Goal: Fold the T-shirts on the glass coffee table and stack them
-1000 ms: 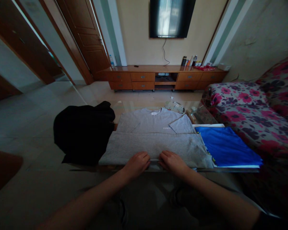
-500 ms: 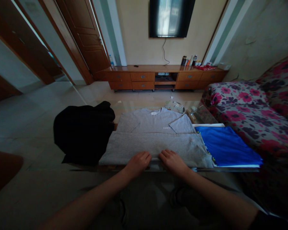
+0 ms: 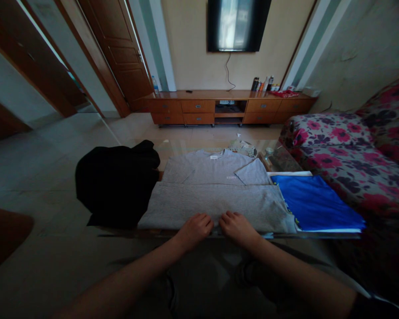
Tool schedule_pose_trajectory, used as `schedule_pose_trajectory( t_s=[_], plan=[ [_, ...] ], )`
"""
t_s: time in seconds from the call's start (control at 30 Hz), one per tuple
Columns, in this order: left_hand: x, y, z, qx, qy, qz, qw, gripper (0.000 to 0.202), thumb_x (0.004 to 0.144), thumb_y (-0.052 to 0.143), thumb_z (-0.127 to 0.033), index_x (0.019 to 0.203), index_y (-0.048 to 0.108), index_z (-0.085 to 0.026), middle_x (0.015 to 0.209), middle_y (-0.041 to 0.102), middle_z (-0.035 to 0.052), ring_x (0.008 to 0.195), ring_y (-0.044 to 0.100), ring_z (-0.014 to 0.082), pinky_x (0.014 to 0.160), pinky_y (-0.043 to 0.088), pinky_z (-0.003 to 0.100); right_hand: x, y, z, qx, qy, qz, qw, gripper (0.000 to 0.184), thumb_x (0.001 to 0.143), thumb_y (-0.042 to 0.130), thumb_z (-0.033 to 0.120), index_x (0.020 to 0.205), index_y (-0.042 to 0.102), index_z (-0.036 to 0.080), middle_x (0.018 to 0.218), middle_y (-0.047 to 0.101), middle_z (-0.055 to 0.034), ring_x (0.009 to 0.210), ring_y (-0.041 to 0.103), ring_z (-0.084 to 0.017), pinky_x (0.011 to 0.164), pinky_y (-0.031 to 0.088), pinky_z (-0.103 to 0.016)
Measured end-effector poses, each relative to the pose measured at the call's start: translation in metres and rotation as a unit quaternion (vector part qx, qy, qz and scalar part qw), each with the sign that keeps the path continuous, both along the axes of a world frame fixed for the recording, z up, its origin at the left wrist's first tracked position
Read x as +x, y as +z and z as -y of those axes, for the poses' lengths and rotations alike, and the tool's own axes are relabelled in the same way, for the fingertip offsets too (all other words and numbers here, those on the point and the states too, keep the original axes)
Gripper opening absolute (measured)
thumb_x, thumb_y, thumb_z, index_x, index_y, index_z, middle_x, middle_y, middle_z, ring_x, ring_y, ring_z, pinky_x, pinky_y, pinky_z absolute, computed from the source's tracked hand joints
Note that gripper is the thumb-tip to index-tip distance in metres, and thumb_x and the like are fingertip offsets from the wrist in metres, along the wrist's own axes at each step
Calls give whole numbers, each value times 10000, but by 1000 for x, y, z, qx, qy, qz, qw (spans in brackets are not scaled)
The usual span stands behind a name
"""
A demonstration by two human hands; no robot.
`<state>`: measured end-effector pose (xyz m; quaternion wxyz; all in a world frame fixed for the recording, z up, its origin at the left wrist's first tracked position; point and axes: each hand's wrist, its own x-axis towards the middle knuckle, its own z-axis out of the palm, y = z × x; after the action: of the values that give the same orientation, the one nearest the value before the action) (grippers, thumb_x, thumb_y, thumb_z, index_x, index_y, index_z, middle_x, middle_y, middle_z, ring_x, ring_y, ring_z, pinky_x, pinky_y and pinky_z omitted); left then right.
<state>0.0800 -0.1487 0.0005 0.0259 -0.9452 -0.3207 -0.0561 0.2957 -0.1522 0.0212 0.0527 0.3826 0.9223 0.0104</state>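
A grey T-shirt (image 3: pixel 216 190) lies flat on the glass coffee table (image 3: pixel 199 147), its lower half folded up across the chest and both sleeves folded in. My left hand (image 3: pixel 194 229) and my right hand (image 3: pixel 237 227) rest side by side on the shirt's near edge, fingers curled down onto the cloth, almost touching each other. Whether the fingers pinch the fabric or only press on it is hard to tell.
A black garment (image 3: pixel 116 181) is heaped at the table's left end. A folded blue garment (image 3: pixel 314 204) lies on the right over a white one. A floral sofa (image 3: pixel 352 150) stands to the right. A wooden TV cabinet (image 3: pixel 226 106) and wall-mounted television (image 3: pixel 237 24) are beyond.
My two hands have drawn closer together at the middle of the shirt's near edge. The shirt and the other garments have not moved.
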Motion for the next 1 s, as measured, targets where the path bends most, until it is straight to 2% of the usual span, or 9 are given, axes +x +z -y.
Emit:
schedule_pose_trajectory(
  t_s=[0.23, 0.63, 0.73, 0.87, 1.0],
  plan=[
    [0, -3, 0, 13, -3, 20, 1000, 94, 955, 541, -115, 926, 624, -147, 911, 633, 70, 847, 593, 212, 741, 482, 331, -2, 4, 4, 28, 0, -19, 999, 92, 972, 540, 156, 1009, 624, 156, 998, 635, -105, 939, 582, -260, 761, 466, -367],
    [1, -6, 1, -22, 1, 41, 999, 162, 972, 488, -138, 875, 615, -162, 881, 621, 66, 812, 573, 193, 722, 472, 318, -6, -4, 6, -25, -13, -5, 1000, 117, 961, 544, 122, 982, 659, 132, 975, 661, -127, 932, 617, -248, 746, 495, -333],
    [2, -2, 2, -40, 15, 56, 998, 156, 964, 489, -141, 867, 608, -165, 883, 615, 67, 818, 569, 189, 724, 471, 314, -6, 2, 5, -19, -33, -10, 999, 129, 970, 529, 130, 1006, 654, 137, 1005, 663, -133, 967, 618, -255, 783, 502, -341],
    [3, 8, 3, -52, 35, 61, 996, 151, 959, 480, -154, 878, 606, -174, 899, 611, 76, 854, 569, 206, 758, 478, 333, -1, 16, 1, -20, -100, -5, 995, 158, 950, 530, 96, 1041, 655, 128, 1021, 673, -138, 949, 644, -261, 767, 505, -335],
    [9, 15, 3, -78, 51, 59, 994, 91, 925, 522, -161, 895, 606, -176, 935, 617, 88, 890, 575, 222, 797, 487, 352, 3, 22, 2, -48, -84, 4, 995, 179, 939, 521, 67, 1022, 670, 122, 1003, 685, -139, 928, 666, -256, 755, 501, -327]
  ],
)
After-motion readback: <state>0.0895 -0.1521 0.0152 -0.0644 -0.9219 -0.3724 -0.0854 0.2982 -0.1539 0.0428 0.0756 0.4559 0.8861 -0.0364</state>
